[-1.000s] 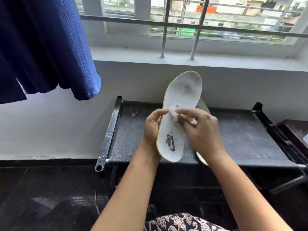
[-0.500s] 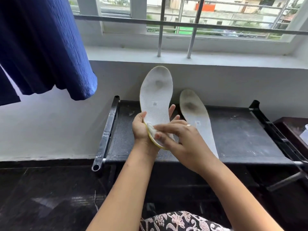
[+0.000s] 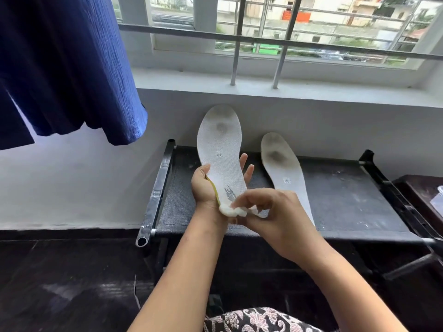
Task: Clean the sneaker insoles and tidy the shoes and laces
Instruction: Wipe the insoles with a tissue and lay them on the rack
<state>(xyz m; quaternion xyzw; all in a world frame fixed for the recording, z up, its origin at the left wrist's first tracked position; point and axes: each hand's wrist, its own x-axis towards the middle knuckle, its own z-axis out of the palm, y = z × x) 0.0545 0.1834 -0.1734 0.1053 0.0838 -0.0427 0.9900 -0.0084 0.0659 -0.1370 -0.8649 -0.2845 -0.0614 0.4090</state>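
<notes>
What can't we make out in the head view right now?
- Heel of the held insole: behind the right hand and the wad it pinches. Underside faces away; the left hand grips it.
- Heel of the second insole on the rack: partly behind the right hand.
- Labels on both: too small to read.
- The pale thing at the right edge: cut off.
- Shoes, laces: not in view.

Left hand (image 3: 203, 185) holding insole (image 3: 220, 149) upright, right hand (image 3: 275, 212) pinching white wad (image 3: 231, 210) at its heel, second insole (image 3: 285, 173) on rack (image 3: 347, 200)
</notes>
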